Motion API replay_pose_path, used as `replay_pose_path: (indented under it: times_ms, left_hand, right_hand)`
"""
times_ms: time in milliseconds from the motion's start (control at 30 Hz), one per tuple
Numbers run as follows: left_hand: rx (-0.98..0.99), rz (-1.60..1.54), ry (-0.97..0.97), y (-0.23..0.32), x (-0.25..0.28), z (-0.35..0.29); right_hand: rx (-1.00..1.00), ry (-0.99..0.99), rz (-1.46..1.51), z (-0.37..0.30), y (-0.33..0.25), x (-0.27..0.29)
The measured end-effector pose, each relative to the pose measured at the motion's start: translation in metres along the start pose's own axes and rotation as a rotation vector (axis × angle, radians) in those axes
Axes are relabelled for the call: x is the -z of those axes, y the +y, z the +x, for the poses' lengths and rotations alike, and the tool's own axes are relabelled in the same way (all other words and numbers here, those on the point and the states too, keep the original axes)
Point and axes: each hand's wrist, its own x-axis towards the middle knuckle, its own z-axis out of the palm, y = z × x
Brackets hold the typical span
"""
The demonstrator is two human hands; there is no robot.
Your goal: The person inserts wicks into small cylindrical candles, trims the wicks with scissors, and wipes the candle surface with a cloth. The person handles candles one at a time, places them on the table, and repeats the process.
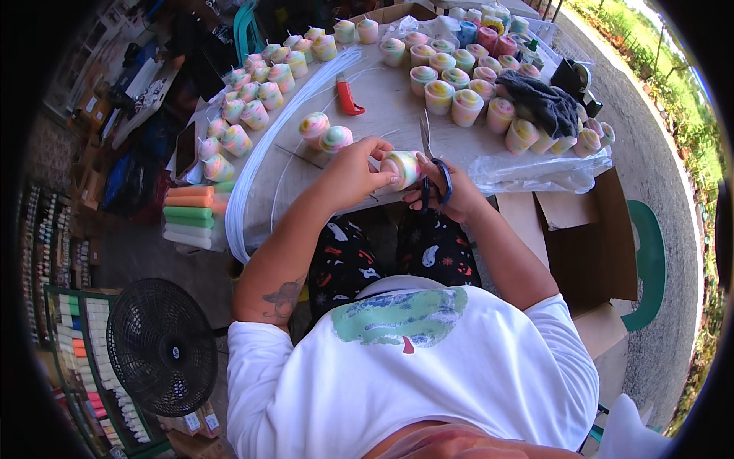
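My left hand (362, 165) grips a squat votive candle (402, 170) swirled in pink, yellow and white, tipped on its side above the table's near edge. Dark-handled scissors (426, 136) are in my right hand (454, 193), their blades pointing away from me. The right fingertips are against or very near the candle's right end; contact is hard to tell. Just beyond my left hand stand two similar candles (313, 128). A thin dark rod (300, 157) lies beside them, partly hidden by my left forearm.
A bundle of long white wick cord (269, 145) curves along the table's left side, by rows of wicked candles (254, 115). A red-handled tool (349, 96) lies mid-table. More candles (439, 96), a dark cloth (540, 101) and plastic wrap (527, 173) fill the right. An open cardboard box (589, 252) stands nearby.
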Motion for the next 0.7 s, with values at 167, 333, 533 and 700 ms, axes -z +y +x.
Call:
replay_pose_path:
  times_ms: [167, 333, 533, 700]
  left_hand:
    - [0.113, 0.180, -0.086, 0.030, 0.007, 0.039]
    - [-0.085, 0.203, -0.048, 0.023, 0.013, 0.070]
    - [0.035, 0.223, -0.002, 0.039, 0.011, 0.062]
    - [-0.090, 0.165, 0.149, 0.050, -0.002, 0.063]
  right_hand:
    - [0.016, 0.140, -0.112, 0.011, -0.014, 0.011]
    - [0.264, 0.141, -0.179, -0.017, -0.011, 0.036]
    - [0.163, -0.313, 0.099, -0.078, 0.039, 0.035]
    - [0.137, -0.430, 0.330, -0.064, 0.045, 0.031]
